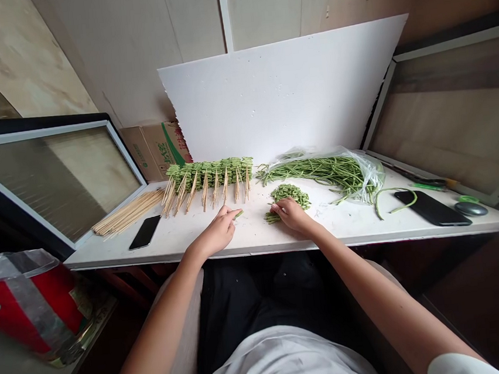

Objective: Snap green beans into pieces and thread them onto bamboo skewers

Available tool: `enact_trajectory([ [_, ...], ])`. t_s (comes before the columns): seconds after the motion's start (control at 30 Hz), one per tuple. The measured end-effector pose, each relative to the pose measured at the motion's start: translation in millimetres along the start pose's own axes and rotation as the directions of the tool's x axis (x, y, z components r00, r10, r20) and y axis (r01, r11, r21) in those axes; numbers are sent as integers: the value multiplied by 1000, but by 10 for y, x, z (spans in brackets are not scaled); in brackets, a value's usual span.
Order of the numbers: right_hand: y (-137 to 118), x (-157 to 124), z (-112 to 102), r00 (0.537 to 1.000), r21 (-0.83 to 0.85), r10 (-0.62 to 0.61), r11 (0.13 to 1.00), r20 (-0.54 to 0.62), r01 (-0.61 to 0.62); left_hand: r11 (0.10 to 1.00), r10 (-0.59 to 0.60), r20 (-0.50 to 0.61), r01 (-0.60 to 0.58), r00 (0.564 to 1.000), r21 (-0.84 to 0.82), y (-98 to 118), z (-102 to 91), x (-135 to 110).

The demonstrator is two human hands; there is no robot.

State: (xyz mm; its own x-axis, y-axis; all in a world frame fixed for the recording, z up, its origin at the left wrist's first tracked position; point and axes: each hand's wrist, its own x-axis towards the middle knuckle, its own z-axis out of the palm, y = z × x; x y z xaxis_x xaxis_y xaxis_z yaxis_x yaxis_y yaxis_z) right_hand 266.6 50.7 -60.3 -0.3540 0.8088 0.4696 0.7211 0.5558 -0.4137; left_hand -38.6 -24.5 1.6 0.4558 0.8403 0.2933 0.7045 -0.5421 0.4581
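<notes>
My left hand (217, 232) pinches a small piece of green bean (238, 214) between its fingertips, above the white table (254, 236). My right hand (292, 216) rests curled on the near edge of a heap of cut green beans (289, 198); its fingers hide whatever they may hold. Beyond the hands lies a row of bamboo skewers threaded with bean pieces (209, 175), points toward me. Long uncut beans (323, 173) spill from a clear plastic bag (360, 167) to the right.
Loose bamboo skewers (128, 213) and a black smartphone (145, 232) lie at the table's left. A second phone (432, 207) and a computer mouse (470, 208) lie at the right. A white foam board (280, 96) leans behind, with a cardboard box (155, 152) beside it.
</notes>
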Motion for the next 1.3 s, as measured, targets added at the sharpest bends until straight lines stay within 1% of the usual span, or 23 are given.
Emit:
enact_trajectory([
  [0.1, 5, -2, 3, 1000, 10, -1, 1000, 3, 1, 999, 40, -6, -40, 999, -1, -11, 14, 4],
  [0.2, -47, 10, -36, 999, 56, 29, 998, -29, -27, 998, 65, -27, -65, 997, -11, 42, -1, 27],
  [0.27, -161, 26, -106, 997, 175, 68, 983, -41, -60, 996, 71, -53, -73, 996, -43, 93, -14, 50],
  [0.33, -347, 41, -202, 996, 373, 87, 924, 13, -86, 994, 65, -87, -73, 994, -86, 136, -16, 73],
  [0.37, -460, 44, -251, 995, 476, 77, 874, 59, -96, 991, 61, -107, -73, 992, -109, 152, -11, 83],
  [0.4, -576, 44, -294, 994, 539, 37, 838, 105, -88, 988, 59, -127, -76, 990, -132, 165, -3, 92],
  [0.43, -688, 41, -329, 992, 560, -11, 826, 126, -63, 984, 60, -146, -83, 987, -156, 175, 7, 99],
  [0.47, -788, 34, -352, 991, 549, -41, 835, 126, -35, 980, 65, -161, -94, 985, -178, 184, 18, 105],
  [0.57, -971, 7, -354, 995, 465, -92, 882, 26, 69, 969, 80, -185, -119, 980, -214, 203, 39, 113],
  [0.67, -998, -7, -322, 994, 433, -88, 895, -59, 105, 979, 64, -228, -105, 972, -173, 207, 36, 111],
  [0.77, -994, -9, -315, 989, 412, -116, 900, -89, 143, 991, 62, -262, -92, 963, -101, 209, 22, 102],
  [0.9, -1039, -14, -307, 967, 330, -224, 910, -119, 251, 993, 99, -236, -111, 967, -37, 241, 33, 90],
  [0.97, -1059, -18, -287, 959, 308, -245, 910, -139, 277, 993, 109, -225, -116, 968, -15, 264, 52, 88],
  [1.07, -1060, -23, -251, 961, 327, -233, 906, -148, 270, 990, 139, -202, -138, 969, 18, 284, 75, 87],
  [1.13, -1046, -25, -240, 970, 386, -203, 891, -137, 241, 983, 183, -200, -177, 963, 50, 284, 75, 86],
  [1.3, -1010, -15, -262, 985, 576, -157, 799, -76, 172, 957, 291, -262, -282, 920, 71, 263, 51, 84],
])
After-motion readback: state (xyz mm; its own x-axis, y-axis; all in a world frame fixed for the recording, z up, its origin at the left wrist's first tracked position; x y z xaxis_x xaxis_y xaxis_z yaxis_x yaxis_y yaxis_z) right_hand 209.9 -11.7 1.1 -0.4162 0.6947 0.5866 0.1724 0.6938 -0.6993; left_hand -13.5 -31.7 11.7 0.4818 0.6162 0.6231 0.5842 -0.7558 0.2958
